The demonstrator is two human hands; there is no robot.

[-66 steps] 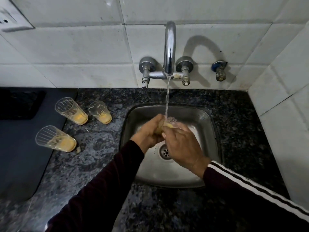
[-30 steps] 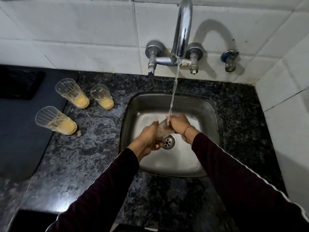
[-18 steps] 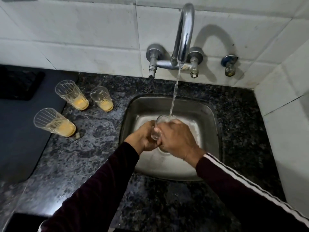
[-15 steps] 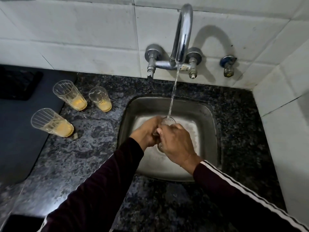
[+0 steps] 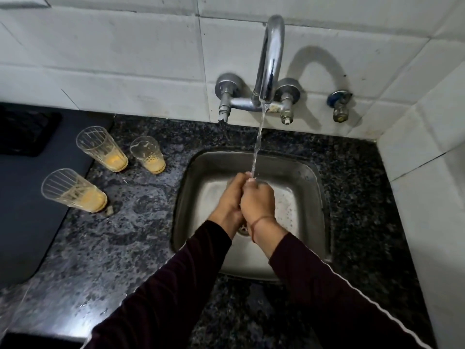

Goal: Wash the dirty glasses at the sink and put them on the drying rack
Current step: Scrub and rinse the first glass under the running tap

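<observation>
My left hand point(image 5: 229, 197) and my right hand point(image 5: 258, 200) are pressed together over the steel sink point(image 5: 309, 177), wrapped round a clear glass point(image 5: 261, 182) of which only a sliver of rim shows. Water from the chrome tap point(image 5: 270, 59) falls onto my fingers and the glass. Three dirty glasses with yellow residue stand on the dark granite counter point(image 5: 113, 243) left of the sink: one at the back left point(image 5: 102, 149), one at the back right point(image 5: 148, 155), one nearer me point(image 5: 73, 191).
A dark mat point(image 5: 22, 210) covers the counter's left part, with a black object point(image 5: 25, 132) at its far end. White tiled walls close the back and the right side. A second small valve point(image 5: 339, 107) sticks out of the wall right of the tap.
My hands have closed more tightly round the glass, so it is almost hidden now. My right wrist has turned, showing the thread band. The three glasses on the counter have not moved.
</observation>
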